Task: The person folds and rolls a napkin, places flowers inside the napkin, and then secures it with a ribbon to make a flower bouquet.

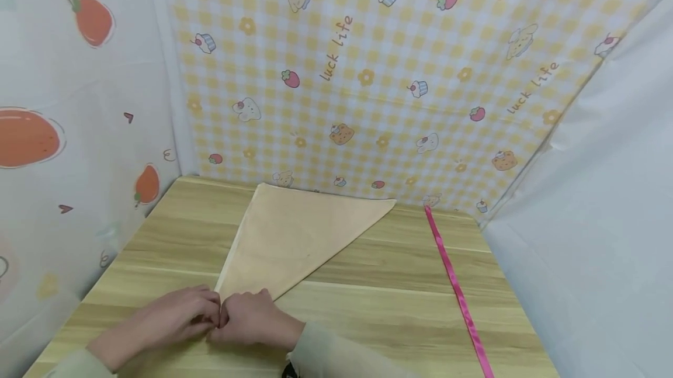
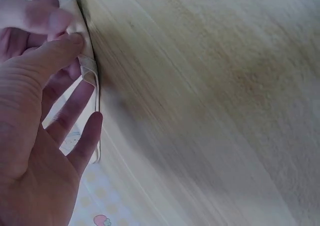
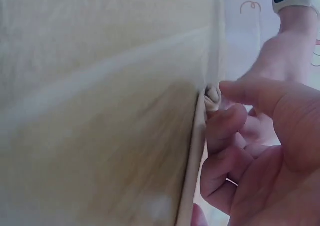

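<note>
A beige cloth (image 1: 294, 232) folded into a triangle lies on the wooden table, its long slanted edge facing right. Both hands meet at its near corner. My left hand (image 1: 186, 311) pinches the cloth there between thumb and fingers, with its other fingers stretched along the edge in the left wrist view. Close against it, my right hand (image 1: 255, 319) pinches the same corner with curled fingers. In the right wrist view the cloth corner (image 3: 213, 97) looks rolled or bunched at the right thumb tip. The hands hide most of this corner in the head view.
A pink ribbon (image 1: 454, 284) runs lengthwise down the right side of the table (image 1: 368, 319). Behind the table hangs a yellow checked curtain (image 1: 363, 103); a fruit-printed sheet (image 1: 94, 132) stands at the left, a plain white one (image 1: 594, 220) at the right.
</note>
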`<act>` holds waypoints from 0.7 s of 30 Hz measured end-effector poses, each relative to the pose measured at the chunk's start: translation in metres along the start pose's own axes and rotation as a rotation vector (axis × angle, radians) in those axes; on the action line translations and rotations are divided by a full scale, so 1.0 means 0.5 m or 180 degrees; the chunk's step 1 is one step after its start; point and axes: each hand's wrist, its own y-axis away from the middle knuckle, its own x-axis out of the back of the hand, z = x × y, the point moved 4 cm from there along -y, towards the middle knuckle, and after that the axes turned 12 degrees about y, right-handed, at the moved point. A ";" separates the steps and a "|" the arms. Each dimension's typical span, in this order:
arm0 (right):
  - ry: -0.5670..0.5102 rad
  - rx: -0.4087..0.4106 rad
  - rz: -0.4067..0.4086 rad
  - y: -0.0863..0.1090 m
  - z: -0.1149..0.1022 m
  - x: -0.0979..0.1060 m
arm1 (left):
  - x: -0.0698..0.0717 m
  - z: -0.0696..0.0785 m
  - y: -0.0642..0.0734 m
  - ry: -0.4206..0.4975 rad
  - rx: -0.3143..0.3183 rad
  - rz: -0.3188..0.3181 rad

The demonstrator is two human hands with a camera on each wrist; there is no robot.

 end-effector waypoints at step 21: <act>-0.0106 0.0104 -0.0104 0.006 0.005 -0.006 | -0.008 -0.004 0.010 0.0327 0.0325 0.0235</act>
